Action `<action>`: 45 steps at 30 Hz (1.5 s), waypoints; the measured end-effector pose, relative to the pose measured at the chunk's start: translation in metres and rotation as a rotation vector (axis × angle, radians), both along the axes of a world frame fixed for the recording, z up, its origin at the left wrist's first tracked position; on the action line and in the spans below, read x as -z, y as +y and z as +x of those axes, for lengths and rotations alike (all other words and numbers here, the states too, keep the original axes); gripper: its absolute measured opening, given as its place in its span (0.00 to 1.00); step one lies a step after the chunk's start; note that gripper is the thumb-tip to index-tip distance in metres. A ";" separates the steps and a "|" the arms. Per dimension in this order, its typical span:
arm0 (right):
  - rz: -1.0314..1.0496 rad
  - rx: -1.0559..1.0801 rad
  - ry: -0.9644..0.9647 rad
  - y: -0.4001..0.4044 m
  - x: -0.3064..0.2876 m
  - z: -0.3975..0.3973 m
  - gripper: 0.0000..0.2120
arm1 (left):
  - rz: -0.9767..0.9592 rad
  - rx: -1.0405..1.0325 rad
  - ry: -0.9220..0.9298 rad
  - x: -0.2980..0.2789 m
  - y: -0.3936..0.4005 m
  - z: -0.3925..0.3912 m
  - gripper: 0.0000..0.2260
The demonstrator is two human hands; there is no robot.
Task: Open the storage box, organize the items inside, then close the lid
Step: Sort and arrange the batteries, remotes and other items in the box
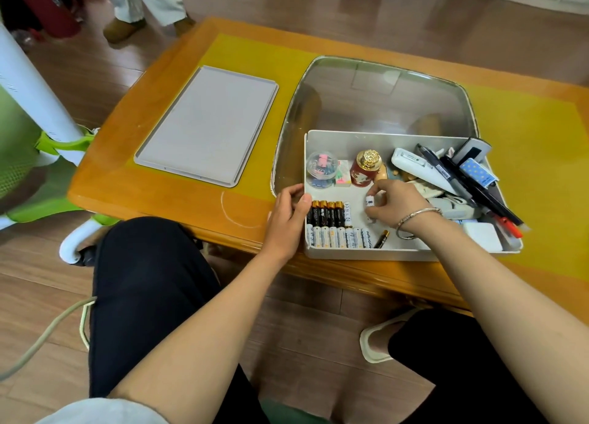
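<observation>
We see the white storage box (382, 140), lidless, at the table's (178, 197) four o'clock; our left hand (288, 218) grips its rim, our right hand (393, 202) pinches a white battery (369, 200) above neat battery rows (334, 226).

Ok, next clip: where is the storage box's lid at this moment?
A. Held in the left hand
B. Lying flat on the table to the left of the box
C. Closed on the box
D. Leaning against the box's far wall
B: the grey lid lies flat on the table, apart from the open storage box, while the left hand grips the box's left wall.
</observation>
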State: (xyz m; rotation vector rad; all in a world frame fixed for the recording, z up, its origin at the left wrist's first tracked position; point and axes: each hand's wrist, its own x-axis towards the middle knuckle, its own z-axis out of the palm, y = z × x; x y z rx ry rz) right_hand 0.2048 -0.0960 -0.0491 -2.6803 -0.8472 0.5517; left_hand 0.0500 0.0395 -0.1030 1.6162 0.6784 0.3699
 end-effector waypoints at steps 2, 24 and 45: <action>-0.001 0.019 0.025 0.006 0.005 0.000 0.12 | 0.003 0.003 0.008 0.001 0.000 0.000 0.34; -0.427 -0.331 0.156 -0.032 -0.016 0.001 0.05 | 0.008 0.009 0.009 0.001 0.000 0.001 0.33; -0.543 -0.278 -0.056 -0.024 -0.002 -0.002 0.13 | -0.004 0.003 0.013 0.000 -0.001 0.001 0.34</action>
